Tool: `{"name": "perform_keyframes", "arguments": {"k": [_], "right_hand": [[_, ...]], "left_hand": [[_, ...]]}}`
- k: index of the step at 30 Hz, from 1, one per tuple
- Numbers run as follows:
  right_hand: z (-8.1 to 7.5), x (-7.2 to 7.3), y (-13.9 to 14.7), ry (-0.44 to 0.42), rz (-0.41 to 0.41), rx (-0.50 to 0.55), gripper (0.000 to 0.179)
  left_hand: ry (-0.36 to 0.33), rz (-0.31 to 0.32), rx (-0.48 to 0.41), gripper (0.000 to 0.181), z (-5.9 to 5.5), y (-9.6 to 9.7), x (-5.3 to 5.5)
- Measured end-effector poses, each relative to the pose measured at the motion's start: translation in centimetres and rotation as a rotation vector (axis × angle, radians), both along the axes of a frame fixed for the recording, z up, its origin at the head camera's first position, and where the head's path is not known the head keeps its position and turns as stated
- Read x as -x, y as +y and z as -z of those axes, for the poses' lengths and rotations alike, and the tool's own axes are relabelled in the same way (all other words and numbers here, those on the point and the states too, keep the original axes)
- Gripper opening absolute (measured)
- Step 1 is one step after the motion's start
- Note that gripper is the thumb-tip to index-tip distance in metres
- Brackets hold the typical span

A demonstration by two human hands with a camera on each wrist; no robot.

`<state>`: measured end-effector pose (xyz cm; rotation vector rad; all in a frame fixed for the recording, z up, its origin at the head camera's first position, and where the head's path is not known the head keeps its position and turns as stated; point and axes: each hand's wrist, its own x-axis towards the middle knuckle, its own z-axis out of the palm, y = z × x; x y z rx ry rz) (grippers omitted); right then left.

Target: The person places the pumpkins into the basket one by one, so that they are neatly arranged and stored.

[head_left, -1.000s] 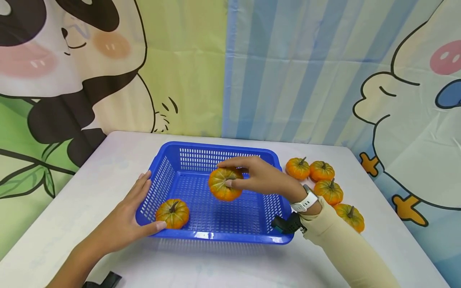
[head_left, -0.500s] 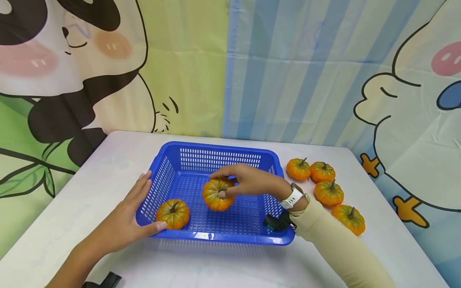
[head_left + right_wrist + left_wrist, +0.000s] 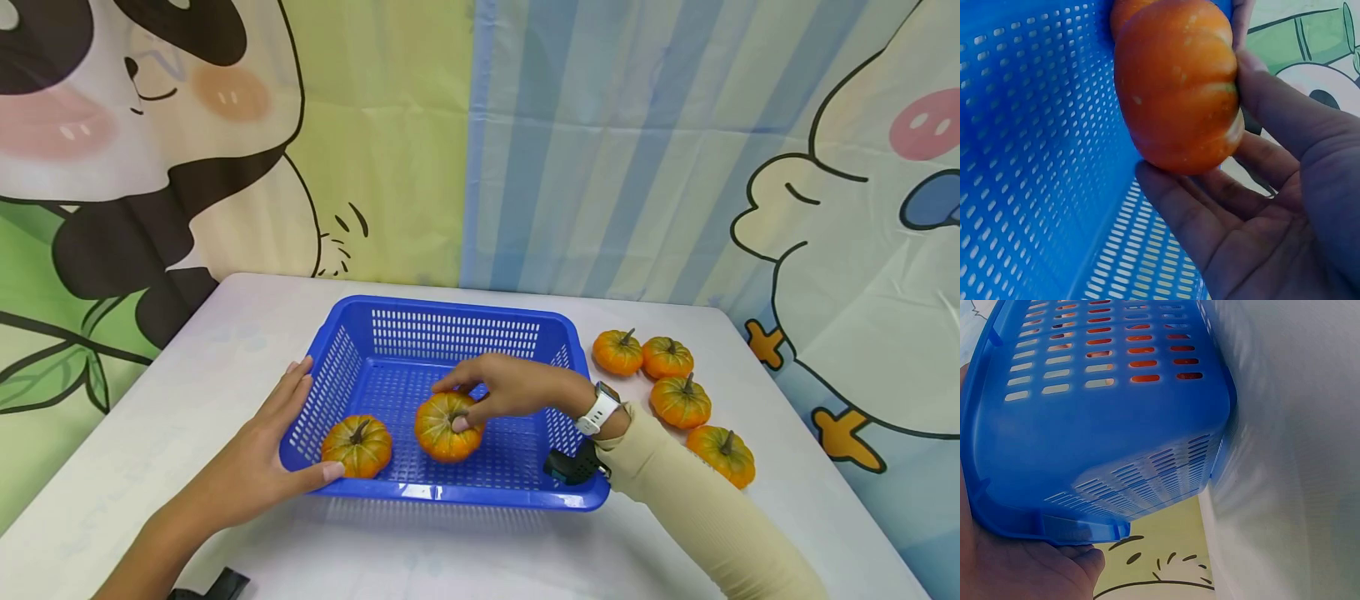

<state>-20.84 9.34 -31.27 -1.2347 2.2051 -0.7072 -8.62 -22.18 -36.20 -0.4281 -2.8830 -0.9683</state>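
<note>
My right hand holds a small orange pumpkin inside the blue plastic basket. Its thumb is by the stem and the fingers reach round the far side, as the right wrist view also shows. Whether this pumpkin touches the basket floor, I cannot tell. A second pumpkin sits in the front left corner of the basket. My left hand rests on the basket's left side, fingers extended along the rim and thumb at the front edge. In the left wrist view, the slotted basket wall fills much of the picture.
Several more small pumpkins lie in a curved row on the white table, right of the basket. Behind the table hangs a curtain with cartoon animals. A dark device is strapped below the right wrist.
My right hand has moved the pumpkin leftward and nearer the front of the basket, lowering it close to the other pumpkin. The left hand keeps its place at the rim.
</note>
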Motion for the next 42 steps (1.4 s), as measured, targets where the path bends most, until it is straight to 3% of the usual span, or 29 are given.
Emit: {"name": "perform_keyframes", "arguments": {"k": [11,20,28,35,42], "right_hand": [[1.3,0.3,-0.4,-0.094,-0.087,-0.025,0.049],[1.7,0.2,-0.5,-0.21,-0.094,-0.04,0.043],[1.7,0.0,-0.5,-0.305,-0.145,-0.123,0.058],[1.8,0.1,-0.3,-0.254,-0.083,-0.135,0.057],[1.6,0.5,0.1,-0.054,-0.006,-0.075,0.038]], "left_hand": [[-0.001,-0.01,0.027,0.11,-0.1,0.0,0.1],[0.019,0.006,0.008,0.109,0.1,-0.1,0.1],[0.02,0.0,0.009,0.11,0.0,-0.1,0.0],[0.023,-0.001,0.007,0.109,0.1,-0.1,0.0],[0.031,0.012,-0.014,0.108,0.4,-0.1,0.0]]}}
